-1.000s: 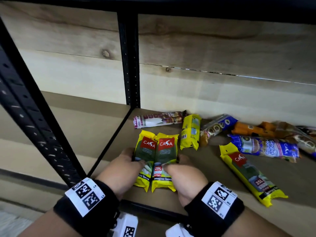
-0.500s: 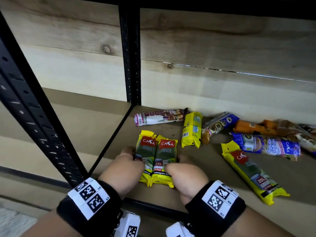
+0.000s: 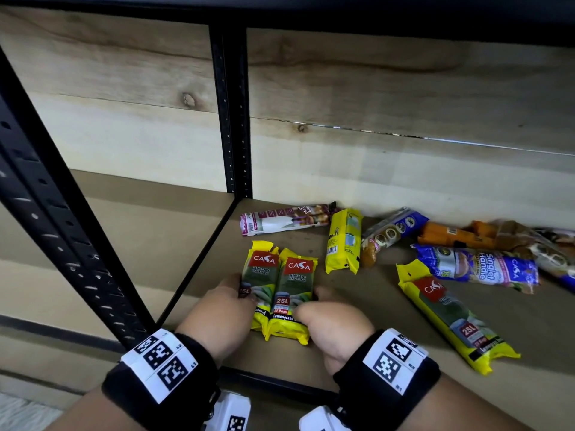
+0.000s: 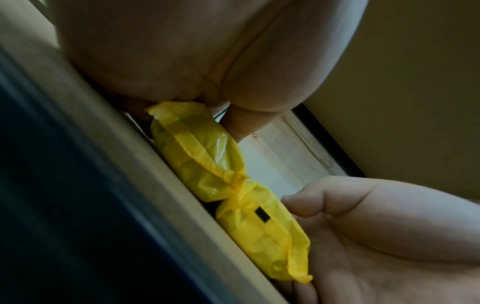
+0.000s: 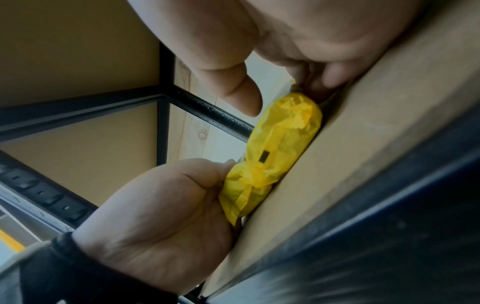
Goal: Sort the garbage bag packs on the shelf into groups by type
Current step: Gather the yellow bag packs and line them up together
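Two yellow CASA 25L packs lie side by side at the shelf's front left: the left yellow pack [image 3: 259, 275] [image 4: 197, 154] [image 5: 241, 195] and the right yellow pack [image 3: 295, 281] [image 4: 265, 232] [image 5: 283, 139]. My left hand [image 3: 224, 303] grips the left pack's outer side, fingers curled round it. From the other side my right hand [image 3: 326, 318] holds the right pack, thumb over its top. A third short yellow pack [image 3: 343, 241] lies behind them, back side up. A long yellow CASA pack [image 3: 451, 315] lies to the right.
A white-and-maroon pack [image 3: 286, 219] lies against the wooden back wall. Blue packs [image 3: 479, 269] [image 3: 392, 231], an orange pack [image 3: 451, 236] and a brownish pack [image 3: 529, 244] are piled at the right. A black upright [image 3: 231, 119] marks the shelf's left end. Bare shelf board [image 3: 389, 353] shows at the front.
Both hands have stayed on the two yellow packs, holding them together. The packs sit much as before; the head view has shifted slightly.
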